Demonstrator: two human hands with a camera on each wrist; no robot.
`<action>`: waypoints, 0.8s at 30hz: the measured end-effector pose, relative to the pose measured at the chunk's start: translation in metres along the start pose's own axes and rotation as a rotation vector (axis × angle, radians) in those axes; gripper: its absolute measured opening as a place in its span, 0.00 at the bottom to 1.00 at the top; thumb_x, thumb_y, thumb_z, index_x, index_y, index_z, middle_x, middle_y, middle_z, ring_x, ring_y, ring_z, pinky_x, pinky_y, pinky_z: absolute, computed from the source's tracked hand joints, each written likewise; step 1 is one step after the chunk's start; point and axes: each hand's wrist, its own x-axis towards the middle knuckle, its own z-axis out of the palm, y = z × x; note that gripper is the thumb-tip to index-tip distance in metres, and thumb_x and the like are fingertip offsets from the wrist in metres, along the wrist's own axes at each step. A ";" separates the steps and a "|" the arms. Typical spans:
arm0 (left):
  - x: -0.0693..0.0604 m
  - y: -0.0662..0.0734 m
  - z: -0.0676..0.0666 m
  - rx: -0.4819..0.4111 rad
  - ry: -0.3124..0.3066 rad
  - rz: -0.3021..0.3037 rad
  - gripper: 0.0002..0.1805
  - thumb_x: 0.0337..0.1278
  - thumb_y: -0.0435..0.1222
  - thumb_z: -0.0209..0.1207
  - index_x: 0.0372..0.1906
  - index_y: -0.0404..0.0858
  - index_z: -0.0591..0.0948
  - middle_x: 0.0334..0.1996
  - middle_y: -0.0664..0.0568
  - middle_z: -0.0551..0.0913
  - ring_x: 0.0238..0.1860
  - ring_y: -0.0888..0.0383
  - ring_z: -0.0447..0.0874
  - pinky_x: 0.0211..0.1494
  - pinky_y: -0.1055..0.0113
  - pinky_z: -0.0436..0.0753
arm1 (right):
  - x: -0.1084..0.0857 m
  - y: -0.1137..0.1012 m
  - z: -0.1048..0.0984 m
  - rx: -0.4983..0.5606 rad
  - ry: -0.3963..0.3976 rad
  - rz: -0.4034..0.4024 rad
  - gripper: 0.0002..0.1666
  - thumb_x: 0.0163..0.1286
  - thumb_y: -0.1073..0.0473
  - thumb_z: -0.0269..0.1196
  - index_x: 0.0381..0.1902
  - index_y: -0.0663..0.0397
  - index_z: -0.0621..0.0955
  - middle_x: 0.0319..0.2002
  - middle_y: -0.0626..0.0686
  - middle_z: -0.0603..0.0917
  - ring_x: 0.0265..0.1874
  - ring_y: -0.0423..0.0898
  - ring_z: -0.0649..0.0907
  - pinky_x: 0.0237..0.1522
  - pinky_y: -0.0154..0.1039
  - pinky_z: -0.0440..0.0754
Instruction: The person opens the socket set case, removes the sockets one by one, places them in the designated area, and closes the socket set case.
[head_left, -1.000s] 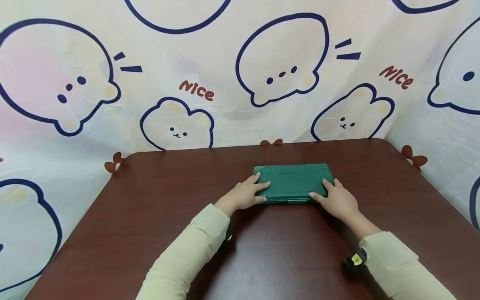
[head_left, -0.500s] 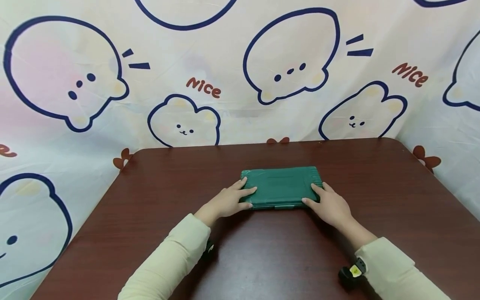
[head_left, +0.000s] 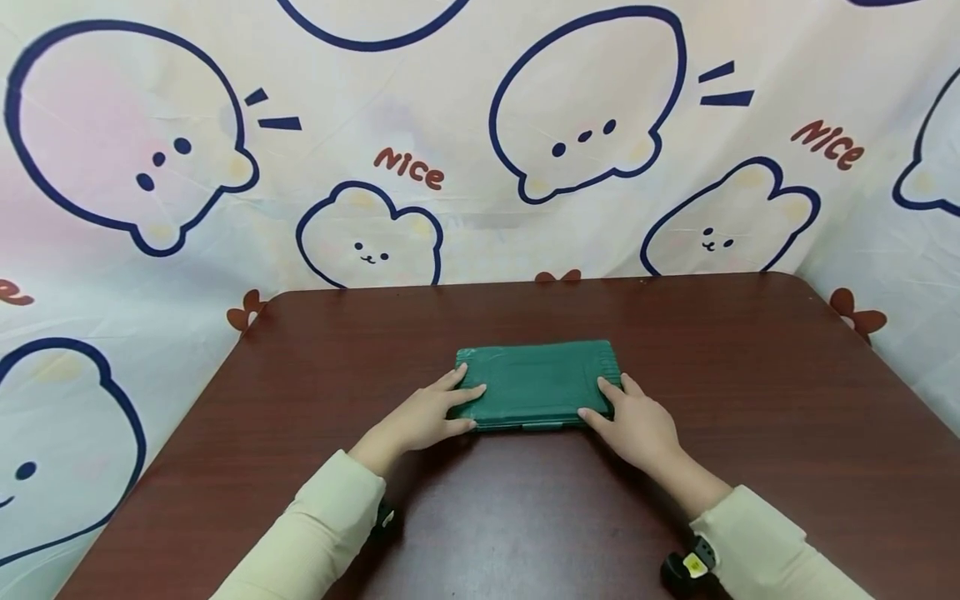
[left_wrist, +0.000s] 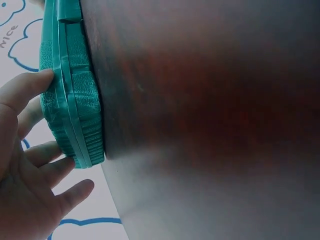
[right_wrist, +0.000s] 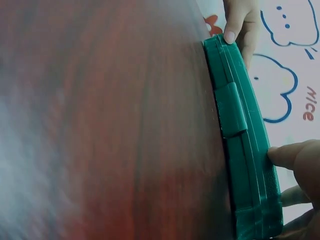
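A flat green plastic case (head_left: 540,379) with ribbed ends lies on the brown table (head_left: 495,517). Its front latch (right_wrist: 231,110) is closed. My left hand (head_left: 416,419) rests at the case's left end, fingers spread. In the left wrist view the left thumb touches the upper edge, some fingers reach the ribbed end, and one finger stands apart from it. At the right end, my right hand (head_left: 641,425) touches the top and side with extended fingers and thumb. Part of the right fingers is cut off in the right wrist view.
A patterned cloth (head_left: 465,167) with bear outlines hangs behind and beside the table. The table's far edge runs behind the case. A black device with a yellow label (head_left: 690,567) is strapped to the right wrist.
Both hands have moved the case toward the person and leftward in the head view, keeping their places at its ends. The head view has also shifted slightly.
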 end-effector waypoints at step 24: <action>-0.019 -0.001 -0.001 0.160 0.048 0.052 0.35 0.49 0.47 0.58 0.63 0.45 0.61 0.64 0.44 0.51 0.64 0.46 0.43 0.56 0.47 0.55 | -0.016 -0.014 0.000 0.186 -0.073 -0.066 0.35 0.61 0.48 0.55 0.61 0.61 0.63 0.60 0.70 0.54 0.57 0.66 0.56 0.47 0.61 0.62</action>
